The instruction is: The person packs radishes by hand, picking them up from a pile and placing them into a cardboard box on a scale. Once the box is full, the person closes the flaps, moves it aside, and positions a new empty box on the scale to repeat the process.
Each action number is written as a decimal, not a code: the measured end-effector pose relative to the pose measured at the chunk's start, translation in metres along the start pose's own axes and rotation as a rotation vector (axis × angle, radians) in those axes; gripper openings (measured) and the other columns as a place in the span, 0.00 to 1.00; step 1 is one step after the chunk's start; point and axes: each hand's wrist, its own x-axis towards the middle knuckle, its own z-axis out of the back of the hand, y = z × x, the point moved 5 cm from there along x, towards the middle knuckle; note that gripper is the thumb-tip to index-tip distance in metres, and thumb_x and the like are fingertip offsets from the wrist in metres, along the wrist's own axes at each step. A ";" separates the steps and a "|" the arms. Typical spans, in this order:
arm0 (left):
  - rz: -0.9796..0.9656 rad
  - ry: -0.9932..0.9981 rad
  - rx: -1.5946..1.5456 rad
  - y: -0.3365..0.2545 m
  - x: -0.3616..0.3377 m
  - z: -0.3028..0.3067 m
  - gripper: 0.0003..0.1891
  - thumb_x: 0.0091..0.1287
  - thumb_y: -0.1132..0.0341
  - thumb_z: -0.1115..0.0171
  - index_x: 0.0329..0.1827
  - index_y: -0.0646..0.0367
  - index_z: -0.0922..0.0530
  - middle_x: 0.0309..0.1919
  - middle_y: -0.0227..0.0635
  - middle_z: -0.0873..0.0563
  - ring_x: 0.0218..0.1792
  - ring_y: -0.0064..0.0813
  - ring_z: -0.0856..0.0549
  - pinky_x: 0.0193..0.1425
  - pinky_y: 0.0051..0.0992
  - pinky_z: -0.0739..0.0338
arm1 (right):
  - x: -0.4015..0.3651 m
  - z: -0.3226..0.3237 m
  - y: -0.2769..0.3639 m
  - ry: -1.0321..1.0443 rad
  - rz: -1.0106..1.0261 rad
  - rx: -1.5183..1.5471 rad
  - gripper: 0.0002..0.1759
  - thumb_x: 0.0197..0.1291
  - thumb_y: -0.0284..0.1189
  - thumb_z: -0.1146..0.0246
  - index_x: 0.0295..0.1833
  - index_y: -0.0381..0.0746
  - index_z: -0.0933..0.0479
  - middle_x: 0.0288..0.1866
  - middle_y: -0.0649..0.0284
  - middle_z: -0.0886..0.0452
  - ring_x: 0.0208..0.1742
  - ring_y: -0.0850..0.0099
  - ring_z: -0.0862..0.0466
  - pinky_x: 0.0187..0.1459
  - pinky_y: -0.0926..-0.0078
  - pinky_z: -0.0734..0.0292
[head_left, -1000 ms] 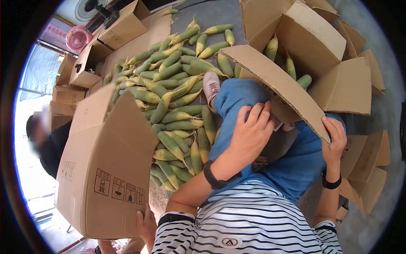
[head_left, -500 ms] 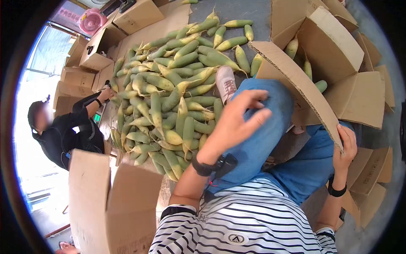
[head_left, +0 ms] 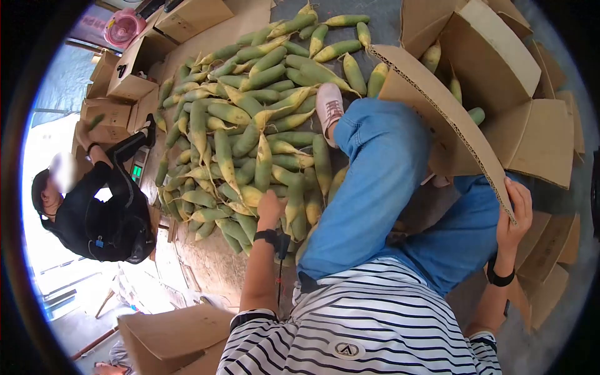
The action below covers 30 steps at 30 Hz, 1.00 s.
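My left hand (head_left: pixel 270 210) is down in a heap of green radishes (head_left: pixel 215 112), its fingers curled against one green radish (head_left: pixel 252 196) with the tips partly hidden. These radishes are long and green with pale yellow tapering ends. At the right, my right hand (head_left: pixel 517 212) grips the edge of a cardboard flap (head_left: pixel 450 119), with the fingers on its outer side. That flap belongs to an open cardboard box (head_left: pixel 494 75) tilted beside my knee. A few radishes (head_left: pixel 455 90) lie inside the box.
A person in black (head_left: pixel 94 206) sits across the heap at the left, holding a radish (head_left: pixel 97 121) up. Another open carton (head_left: pixel 175 337) stands at the lower left. More cartons (head_left: pixel 131 78) and a pink fan (head_left: pixel 124 29) are at the upper left. Folded cartons (head_left: pixel 547 269) lie at the right.
My left hand has moved from above my knee down and left onto the heap. My right hand stays on the flap. The other person has drawn back from the heap with a radish.
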 end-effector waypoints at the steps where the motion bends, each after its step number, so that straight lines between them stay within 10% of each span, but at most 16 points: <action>1: 0.040 0.034 -0.009 0.006 -0.002 -0.009 0.29 0.58 0.49 0.31 0.48 0.67 0.27 0.46 0.53 0.21 0.51 0.53 0.21 0.50 0.45 0.23 | 0.001 0.000 0.002 -0.005 0.004 0.004 0.18 0.53 0.17 0.41 0.53 0.31 0.22 0.49 0.51 0.19 0.48 0.55 0.19 0.52 0.65 0.25; 8: -0.010 -0.027 0.041 -0.019 0.004 -0.039 0.26 0.54 0.53 0.29 0.47 0.62 0.27 0.47 0.50 0.23 0.49 0.52 0.21 0.50 0.44 0.23 | 0.000 0.000 0.004 -0.008 -0.019 0.025 0.19 0.54 0.16 0.41 0.53 0.32 0.22 0.49 0.51 0.19 0.48 0.56 0.19 0.51 0.66 0.25; 14: -0.045 -0.600 -0.005 0.000 0.046 0.012 0.24 0.55 0.59 0.30 0.47 0.63 0.30 0.48 0.49 0.24 0.48 0.52 0.23 0.50 0.46 0.25 | 0.000 0.000 0.005 0.001 -0.011 -0.027 0.18 0.53 0.17 0.40 0.53 0.32 0.22 0.49 0.52 0.19 0.48 0.57 0.19 0.51 0.67 0.25; 30: 0.178 -0.306 -0.014 0.002 0.089 0.027 0.33 0.52 0.55 0.25 0.53 0.63 0.34 0.50 0.52 0.25 0.53 0.55 0.24 0.52 0.47 0.23 | 0.015 0.005 0.014 -0.076 0.010 -0.031 0.18 0.47 0.24 0.33 0.47 0.34 0.21 0.43 0.56 0.18 0.42 0.57 0.17 0.42 0.65 0.21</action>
